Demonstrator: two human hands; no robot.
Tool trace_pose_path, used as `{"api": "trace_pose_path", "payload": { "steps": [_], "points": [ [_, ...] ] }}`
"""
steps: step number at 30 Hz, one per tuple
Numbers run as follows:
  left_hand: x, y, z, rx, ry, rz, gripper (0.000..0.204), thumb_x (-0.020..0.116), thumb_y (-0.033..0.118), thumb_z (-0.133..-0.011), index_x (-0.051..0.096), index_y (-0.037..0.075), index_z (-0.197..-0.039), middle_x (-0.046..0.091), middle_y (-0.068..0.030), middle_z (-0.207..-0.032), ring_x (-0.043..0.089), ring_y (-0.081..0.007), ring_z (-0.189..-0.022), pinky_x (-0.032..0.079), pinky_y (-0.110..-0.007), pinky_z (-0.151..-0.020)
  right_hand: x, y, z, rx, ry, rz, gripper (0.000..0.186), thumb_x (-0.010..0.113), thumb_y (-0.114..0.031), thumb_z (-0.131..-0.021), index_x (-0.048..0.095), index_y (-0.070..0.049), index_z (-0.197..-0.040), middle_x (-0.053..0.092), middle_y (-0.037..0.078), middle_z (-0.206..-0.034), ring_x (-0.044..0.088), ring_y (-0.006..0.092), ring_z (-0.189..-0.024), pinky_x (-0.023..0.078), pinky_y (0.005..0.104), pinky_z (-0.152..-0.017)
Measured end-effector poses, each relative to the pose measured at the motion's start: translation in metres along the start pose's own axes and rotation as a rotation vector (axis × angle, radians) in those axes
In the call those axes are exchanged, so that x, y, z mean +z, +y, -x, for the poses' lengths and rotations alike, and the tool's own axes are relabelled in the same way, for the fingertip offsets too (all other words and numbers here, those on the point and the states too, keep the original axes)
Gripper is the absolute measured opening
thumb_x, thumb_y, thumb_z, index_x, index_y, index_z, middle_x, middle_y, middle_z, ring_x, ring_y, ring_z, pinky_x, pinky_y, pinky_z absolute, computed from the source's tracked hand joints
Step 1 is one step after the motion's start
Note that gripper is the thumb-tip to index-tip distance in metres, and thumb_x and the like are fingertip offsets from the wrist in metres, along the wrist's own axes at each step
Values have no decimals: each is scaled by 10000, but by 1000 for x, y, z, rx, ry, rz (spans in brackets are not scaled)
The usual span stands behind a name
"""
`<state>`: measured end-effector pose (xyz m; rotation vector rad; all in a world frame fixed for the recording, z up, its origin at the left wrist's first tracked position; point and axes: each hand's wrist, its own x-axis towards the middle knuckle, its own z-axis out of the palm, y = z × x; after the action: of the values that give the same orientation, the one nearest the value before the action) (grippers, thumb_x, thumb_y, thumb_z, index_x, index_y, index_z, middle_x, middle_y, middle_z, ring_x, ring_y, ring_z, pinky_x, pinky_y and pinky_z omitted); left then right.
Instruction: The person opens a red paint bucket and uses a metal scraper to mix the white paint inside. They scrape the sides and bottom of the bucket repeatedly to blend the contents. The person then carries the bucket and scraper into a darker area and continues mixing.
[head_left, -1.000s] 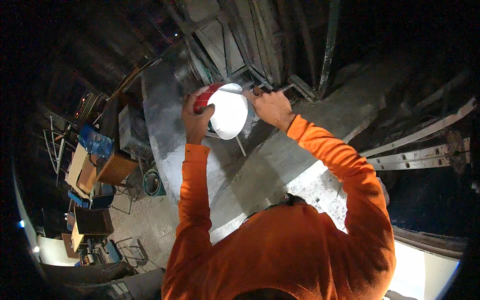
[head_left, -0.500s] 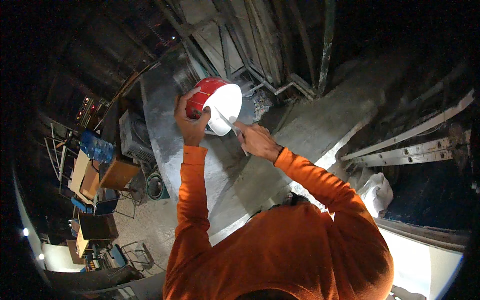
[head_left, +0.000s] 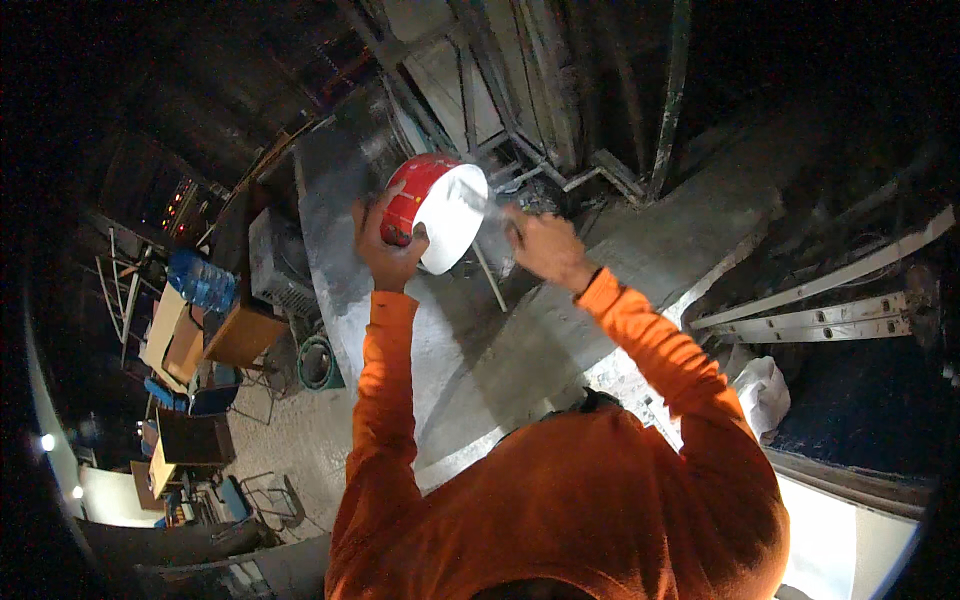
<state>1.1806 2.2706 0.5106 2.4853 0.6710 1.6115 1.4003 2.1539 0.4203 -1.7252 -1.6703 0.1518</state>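
Head view: red bucket [head_left: 438,212] in left hand [head_left: 388,252]

**Clearance around the red bucket**

We find room between the orange sleeves [head_left: 388,365], above the near part of the grey slab [head_left: 500,370]. On the left, our left hand [head_left: 390,248] blocks the red bucket's [head_left: 418,192] side. On the right, our right hand [head_left: 546,245] and a blurred blade [head_left: 470,197] obstruct its mouth. Far side: metal frames [head_left: 618,176] bar passage. Farther right, pale rails [head_left: 815,328] obstruct.
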Motion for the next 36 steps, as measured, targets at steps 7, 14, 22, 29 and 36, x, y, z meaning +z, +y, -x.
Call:
{"api": "trace_pose_path", "payload": {
  "steps": [7, 14, 22, 29, 36],
  "points": [
    [-3, 13, -13, -34, 11, 138, 570, 725, 56, -617, 716, 121, -1183, 646, -138, -1097, 623, -308, -989, 506, -392, -922, 2, -12, -5, 128, -75, 122, 302, 475, -325, -1041, 505, -73, -1206, 683, 268, -786, 666, 506, -743, 526, 621, -707],
    [2, 26, -20, -54, 52, 133, 536, 734, 27, -621, 716, 126, -1147, 647, -138, -1075, 641, -319, -954, 543, -390, -827, 52, -42, 14, 312, -191, -534, 424, 459, -373, -1047, 580, -15, -1238, 706, 244, -987, 653, 502, -924, 487, 535, -879],
    [21, -11, 2, 63, 43, -32, 583, 779, 87, -583, 700, 136, -1158, 632, -149, -1068, 626, -336, -917, 537, -416, -820, 59, -64, 2, 637, -567, -1159, 448, 499, -503, -1032, 607, -76, -1118, 536, 15, -780, 474, 129, -645, 432, 340, -607],
    [27, -58, 49, -164, 61, 46, 652, 766, 175, -640, 617, 98, -1270, 602, -173, -1138, 547, -385, -1072, 451, -480, -982, 33, -69, -3, 869, -769, -1149, 413, 570, -533, -989, 650, -145, -1106, 607, -25, -890, 554, 92, -712, 477, 294, -651],
    [23, -97, 79, -123, 133, -61, 808, 772, 313, -745, 436, 17, -1418, 496, -200, -1312, 444, -405, -1257, 345, -522, -1106, 39, 32, -13, 262, -204, -90, 437, 514, -414, -1017, 578, -147, -1357, 712, 193, -1129, 684, 414, -997, 533, 498, -830]
  ]
}}
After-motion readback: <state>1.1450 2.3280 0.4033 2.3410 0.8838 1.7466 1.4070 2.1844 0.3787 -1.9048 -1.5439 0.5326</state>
